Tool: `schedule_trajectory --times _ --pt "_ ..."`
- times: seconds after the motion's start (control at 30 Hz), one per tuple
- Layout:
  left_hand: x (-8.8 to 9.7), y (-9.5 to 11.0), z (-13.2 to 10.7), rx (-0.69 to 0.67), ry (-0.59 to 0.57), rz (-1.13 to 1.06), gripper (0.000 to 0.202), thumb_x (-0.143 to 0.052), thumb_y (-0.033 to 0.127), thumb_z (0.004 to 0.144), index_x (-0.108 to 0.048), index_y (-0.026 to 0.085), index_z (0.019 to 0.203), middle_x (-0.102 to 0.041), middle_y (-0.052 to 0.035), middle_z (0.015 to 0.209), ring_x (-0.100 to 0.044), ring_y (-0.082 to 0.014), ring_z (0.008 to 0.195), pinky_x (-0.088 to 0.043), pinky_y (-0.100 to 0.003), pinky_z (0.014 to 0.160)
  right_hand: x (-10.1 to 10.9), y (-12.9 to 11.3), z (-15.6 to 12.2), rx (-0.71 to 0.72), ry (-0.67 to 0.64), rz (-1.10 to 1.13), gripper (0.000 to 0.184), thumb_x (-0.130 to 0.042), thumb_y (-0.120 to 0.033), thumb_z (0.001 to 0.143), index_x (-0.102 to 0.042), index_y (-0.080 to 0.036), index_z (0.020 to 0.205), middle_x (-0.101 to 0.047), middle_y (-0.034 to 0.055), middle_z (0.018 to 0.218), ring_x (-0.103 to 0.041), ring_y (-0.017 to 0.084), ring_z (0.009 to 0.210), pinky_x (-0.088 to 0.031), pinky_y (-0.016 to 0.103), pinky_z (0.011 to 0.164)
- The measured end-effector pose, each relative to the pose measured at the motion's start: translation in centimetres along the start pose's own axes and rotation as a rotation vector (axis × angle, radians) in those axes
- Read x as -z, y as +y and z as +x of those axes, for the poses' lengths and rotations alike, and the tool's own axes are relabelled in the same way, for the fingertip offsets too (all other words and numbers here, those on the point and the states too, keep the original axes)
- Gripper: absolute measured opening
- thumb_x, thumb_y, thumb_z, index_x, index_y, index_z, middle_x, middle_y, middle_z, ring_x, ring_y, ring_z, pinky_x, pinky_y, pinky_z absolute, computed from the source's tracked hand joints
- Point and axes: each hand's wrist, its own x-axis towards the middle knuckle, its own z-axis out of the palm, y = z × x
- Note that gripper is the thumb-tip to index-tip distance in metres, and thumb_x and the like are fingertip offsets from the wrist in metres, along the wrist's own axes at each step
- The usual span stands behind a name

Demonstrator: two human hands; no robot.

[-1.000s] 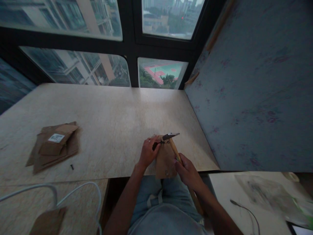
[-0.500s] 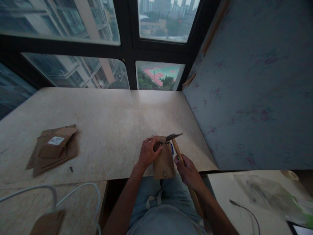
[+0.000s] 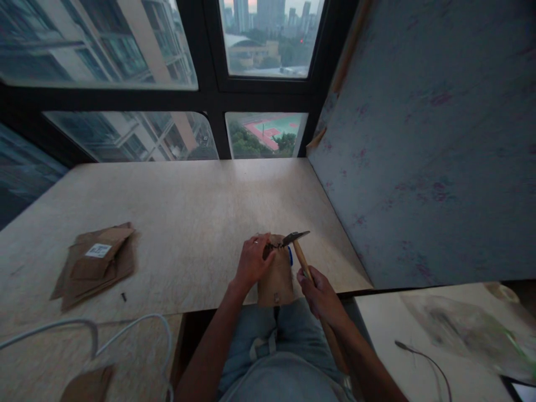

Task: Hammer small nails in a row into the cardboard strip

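A brown cardboard piece lies at the table's front edge, its lower end overhanging my lap. Small dark pieces, perhaps nails or screws, form a row across its upper part. My left hand grips the cardboard's upper left side, thumb and fingers on either side of the row's left end. My right hand is closed around the wooden handle of a hammer. The dark hammer head is at the row's right end; whether it touches is unclear. A blue curved edge shows beside the cardboard, mostly hidden.
Flat brown cardboard packets with a white label lie at the left, a small dark screw-like piece near them. A pale cable loops at the front left. Right stand a patterned wall and a white surface with a thin cable.
My head view has shifted slightly. The hammer head has come slightly lower and closer to the row on the cardboard. My left hand keeps its place on the cardboard.
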Motion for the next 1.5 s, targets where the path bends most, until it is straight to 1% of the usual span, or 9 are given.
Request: schedule_trajectory --times 0.2,0.37,0.47,0.57,0.77,0.9,1.0,1.13,1.5 --pt "0.4 0.2 0.3 -0.063 0.009 0.000 0.049 -0.063 0.026 0.086 -0.051 0.018 0.133 -0.069 -0.0117 0.116 -0.060 -0.0284 0.113 -0.047 -0.049 0.099 0.3 -0.1 -0.3 0.013 -0.013 0.008 0.022 -0.049 -0.045 0.090 -0.047 -0.023 0.084 -0.040 -0.0105 0.054 -0.034 0.007 0.036 -0.028 0.020 0.036" --pt "3.0 -1.6 1.6 -0.028 0.053 -0.152 0.042 -0.054 0.024 0.090 -0.052 0.019 0.132 -0.073 -0.0088 0.107 -0.066 -0.0216 0.102 -0.051 -0.043 0.094 1.0 -0.1 -0.6 0.014 -0.020 0.037 0.024 -0.047 -0.047 0.091 -0.047 -0.024 0.085 -0.037 -0.0120 0.052 -0.031 0.007 0.031 -0.026 0.019 0.032" --pt "4.6 -2.9 3.3 -0.060 -0.082 -0.163 0.039 -0.053 0.021 0.090 -0.058 0.022 0.128 -0.076 -0.0059 0.100 -0.068 -0.0211 0.098 -0.050 -0.043 0.096 1.5 -0.2 -0.6 0.026 -0.031 0.056 0.025 -0.048 -0.048 0.090 -0.046 -0.024 0.085 -0.036 -0.0123 0.052 -0.031 0.006 0.031 -0.026 0.019 0.030" --pt "5.4 -3.6 5.0 -0.097 -0.242 -0.186 0.036 -0.058 0.021 0.087 -0.063 0.024 0.123 -0.077 -0.0042 0.096 -0.070 -0.0202 0.094 -0.050 -0.041 0.094 1.8 -0.5 -0.5 0.022 -0.021 0.065 0.025 -0.048 -0.048 0.090 -0.046 -0.024 0.083 -0.037 -0.0122 0.052 -0.032 0.006 0.029 -0.025 0.018 0.029" --pt "4.7 -3.9 7.2 -0.089 -0.523 -0.330 0.036 -0.062 0.016 0.083 -0.066 0.021 0.119 -0.079 -0.0039 0.089 -0.074 -0.0177 0.082 -0.053 -0.033 0.086 1.8 -0.5 -0.7 -0.015 -0.012 0.105 0.027 -0.051 -0.050 0.087 -0.045 -0.024 0.082 -0.039 -0.0127 0.049 -0.030 0.005 0.027 -0.023 0.018 0.027" --pt "4.0 -4.3 7.4 -0.040 -0.621 -0.464 0.037 -0.065 0.019 0.082 -0.066 0.017 0.120 -0.079 -0.0075 0.089 -0.075 -0.0187 0.081 -0.055 -0.032 0.083 2.0 0.1 -0.6 -0.018 -0.013 0.115 0.027 -0.051 -0.050 0.087 -0.045 -0.024 0.083 -0.037 -0.0137 0.046 -0.030 0.006 0.027 -0.023 0.018 0.027" --pt "3.5 -4.5 7.2 0.005 -0.639 -0.526 0.036 -0.065 0.023 0.084 -0.066 0.016 0.119 -0.079 -0.0096 0.090 -0.075 -0.0203 0.084 -0.057 -0.032 0.081 2.2 0.7 -0.4 -0.025 -0.014 0.128 0.027 -0.050 -0.050 0.089 -0.045 -0.024 0.084 -0.037 -0.0141 0.046 -0.029 0.006 0.026 -0.023 0.017 0.026" --pt "3.2 -4.8 7.0 0.002 -0.615 -0.535 0.034 -0.066 0.025 0.084 -0.067 0.017 0.118 -0.079 -0.0086 0.090 -0.075 -0.0208 0.087 -0.056 -0.035 0.086 2.3 1.1 0.0 -0.038 -0.014 0.140 0.028 -0.051 -0.051 0.089 -0.045 -0.024 0.086 -0.038 -0.0142 0.047 -0.029 0.005 0.025 -0.022 0.017 0.025" --pt "2.6 -5.6 7.1 0.013 -0.630 -0.629 0.040 -0.070 0.024 0.081 -0.065 0.019 0.121 -0.079 -0.0088 0.091 -0.076 -0.0206 0.084 -0.057 -0.035 0.083 2.0 0.5 0.2 -0.076 -0.018 0.137 0.034 -0.053 -0.056 0.085 -0.044 -0.024 0.084 -0.037 -0.0144 0.046 -0.028 0.005 0.025 -0.023 0.017 0.025"
